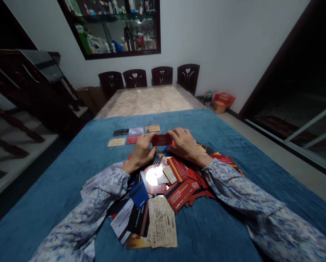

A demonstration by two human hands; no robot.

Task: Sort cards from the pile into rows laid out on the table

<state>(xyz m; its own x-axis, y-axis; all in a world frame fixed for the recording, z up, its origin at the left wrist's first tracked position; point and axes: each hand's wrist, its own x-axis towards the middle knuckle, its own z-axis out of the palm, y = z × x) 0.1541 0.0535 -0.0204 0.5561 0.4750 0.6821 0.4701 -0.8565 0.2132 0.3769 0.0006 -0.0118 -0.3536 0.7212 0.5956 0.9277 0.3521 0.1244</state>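
Holding a dark red card (pixel 161 140) by its two ends, the person's left hand (pixel 143 148) and right hand (pixel 183 143) face each other at the far edge of a loose card pile (pixel 179 189). Each hand pinches one end between thumb and fingers, and the card spans the gap between them; whether its lower edge touches anything cannot be told.

Just beyond and to the left, cards lie in two short rows. The far row runs from a black card (pixel 120 132) through a pale card (pixel 136 130) to a golden card (pixel 152 128); in the nearer row, a cream card (pixel 116 142) sits left of a bright red card (pixel 132 139), whose right end the left hand partly hides.

Between the forearms, the pile overlaps in all directions. Red cards gather on its right, a blue card (pixel 139 194) lies left of its middle, and beige cards (pixel 163 223) cover its near end. A bright glare blots out part of one card at the centre.

Floral sleeves (pixel 89 214) reach in from the near left and near right. Everything rests on a blue cloth (pixel 206 236) over the near part of a long table (pixel 152 98), with four dark chairs (pixel 162 75) along the far end.
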